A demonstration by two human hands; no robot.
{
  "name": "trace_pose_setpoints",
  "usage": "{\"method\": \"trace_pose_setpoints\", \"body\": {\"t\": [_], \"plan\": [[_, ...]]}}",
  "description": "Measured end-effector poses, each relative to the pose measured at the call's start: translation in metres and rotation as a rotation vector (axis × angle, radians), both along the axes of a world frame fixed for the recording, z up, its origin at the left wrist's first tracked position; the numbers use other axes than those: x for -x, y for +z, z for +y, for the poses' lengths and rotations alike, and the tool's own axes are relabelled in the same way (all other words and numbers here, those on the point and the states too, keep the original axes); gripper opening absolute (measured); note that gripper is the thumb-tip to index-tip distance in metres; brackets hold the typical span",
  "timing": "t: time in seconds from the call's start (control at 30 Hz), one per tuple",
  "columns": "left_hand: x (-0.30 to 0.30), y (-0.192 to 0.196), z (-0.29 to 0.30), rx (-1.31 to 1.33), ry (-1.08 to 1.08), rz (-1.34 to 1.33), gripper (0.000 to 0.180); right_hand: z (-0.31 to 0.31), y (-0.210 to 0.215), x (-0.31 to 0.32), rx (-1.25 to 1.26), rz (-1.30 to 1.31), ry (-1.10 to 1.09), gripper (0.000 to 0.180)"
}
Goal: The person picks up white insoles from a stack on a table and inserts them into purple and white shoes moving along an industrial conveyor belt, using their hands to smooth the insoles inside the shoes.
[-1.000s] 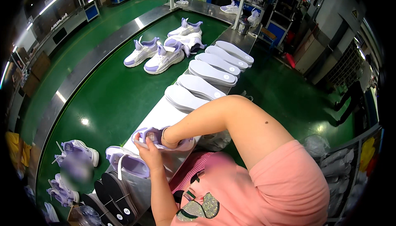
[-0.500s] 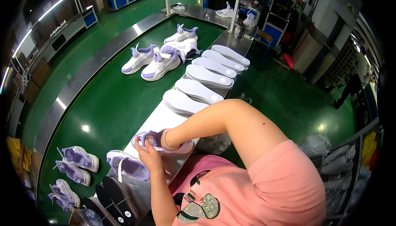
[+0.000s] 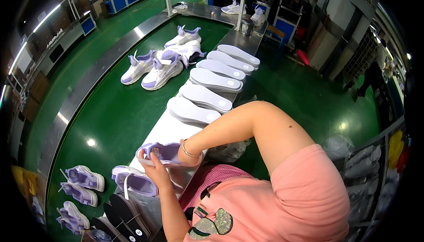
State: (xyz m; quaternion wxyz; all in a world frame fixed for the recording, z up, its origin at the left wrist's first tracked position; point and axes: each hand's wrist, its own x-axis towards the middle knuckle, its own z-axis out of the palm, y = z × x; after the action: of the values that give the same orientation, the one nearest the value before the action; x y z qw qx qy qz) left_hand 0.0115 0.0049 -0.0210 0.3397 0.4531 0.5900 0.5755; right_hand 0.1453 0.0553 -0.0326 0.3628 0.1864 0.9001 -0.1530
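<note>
A white and lavender sneaker (image 3: 167,152) lies on the white ledge in front of me. My left hand (image 3: 155,171) grips it at its left end, thumb over the collar rim and fingers around the outside. My right hand (image 3: 184,156) reaches into the sneaker's opening at the other end; its fingers are hidden inside, and a bracelet circles the wrist. Just beside my left hand, a second lavender and white sneaker (image 3: 140,186) rests with its opening up and a white strap looped over it.
Grey-white insoles (image 3: 207,89) lie in stacked rows along the ledge. Several sneakers (image 3: 161,74) stand on the green surface farther off, others (image 3: 81,184) at the left. Tied black insoles (image 3: 126,213) sit near my left forearm. A metal post (image 3: 242,3) rises at the far corner.
My right hand has drawn back slightly, showing more of the sneaker's inside. My left hand keeps its grip. The whole view has shifted a little.
</note>
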Motion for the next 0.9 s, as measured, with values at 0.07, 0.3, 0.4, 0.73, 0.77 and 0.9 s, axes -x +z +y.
{"method": "trace_pose_setpoints", "body": {"t": [0.07,0.3,0.4,0.73,0.77,0.9], "plan": [[-0.001,0.002,-0.001,-0.017,-0.015,0.023,0.029,0.001,0.001,0.000,0.015,-0.044,-0.075,0.025],[0.003,0.010,0.001,0.046,-0.100,-0.350,0.027,-0.011,0.076,0.005,-0.287,0.665,-0.230,0.025],[-0.001,0.012,0.004,0.099,-0.076,-0.375,0.032,0.003,0.059,0.011,-0.571,0.846,-0.195,0.029],[-0.005,0.007,0.009,0.130,-0.061,-0.351,0.031,0.010,0.042,0.003,-0.710,0.982,-0.110,0.026],[-0.004,0.005,0.010,0.129,-0.061,-0.330,0.031,0.010,0.044,0.003,-0.695,0.969,-0.129,0.026],[-0.008,0.007,0.010,0.148,-0.043,-0.300,0.030,0.013,0.045,-0.001,-0.655,0.976,-0.128,0.023]]}}
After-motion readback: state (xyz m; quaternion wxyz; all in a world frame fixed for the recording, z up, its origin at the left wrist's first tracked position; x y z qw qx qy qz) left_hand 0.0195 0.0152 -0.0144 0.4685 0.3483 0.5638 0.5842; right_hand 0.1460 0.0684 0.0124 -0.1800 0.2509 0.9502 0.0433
